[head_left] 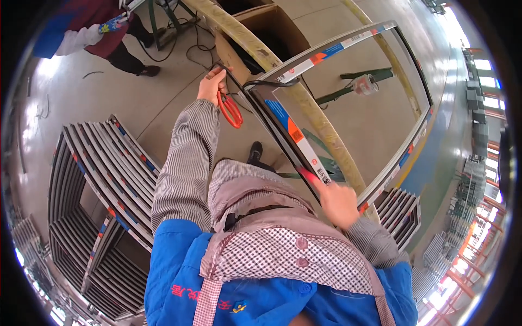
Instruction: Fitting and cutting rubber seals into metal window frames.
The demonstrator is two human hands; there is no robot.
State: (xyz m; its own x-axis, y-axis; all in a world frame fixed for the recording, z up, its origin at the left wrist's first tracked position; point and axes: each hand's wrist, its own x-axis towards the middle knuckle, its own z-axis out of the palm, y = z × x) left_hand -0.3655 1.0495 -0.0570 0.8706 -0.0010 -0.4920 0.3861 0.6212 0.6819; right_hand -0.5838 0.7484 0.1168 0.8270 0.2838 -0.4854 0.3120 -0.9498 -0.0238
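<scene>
A window-like frame (375,191) with coloured protective tape lies across padded supports in front of me. My left hand (213,86) is closed beside the frame's near-left corner. It pinches a black rubber strip (230,76), and red-handled scissors (230,111) hang from the same hand. Their blades are hidden. At the corner, a loose black strip end (272,83) curls over the frame. My right hand (338,204) is closed at the frame's near side. A pinkish-red thing (308,174) juts from its fingers against the edge; its kind is unclear.
Padded yellowish rails (318,117) carry the frame. Beyond them stand an open cardboard box (272,30) and a clear jar (365,85) on a green stand. Stacked frames (103,174) are on the left, more (399,209) at right. A co-worker (109,41) stands far left near floor cables.
</scene>
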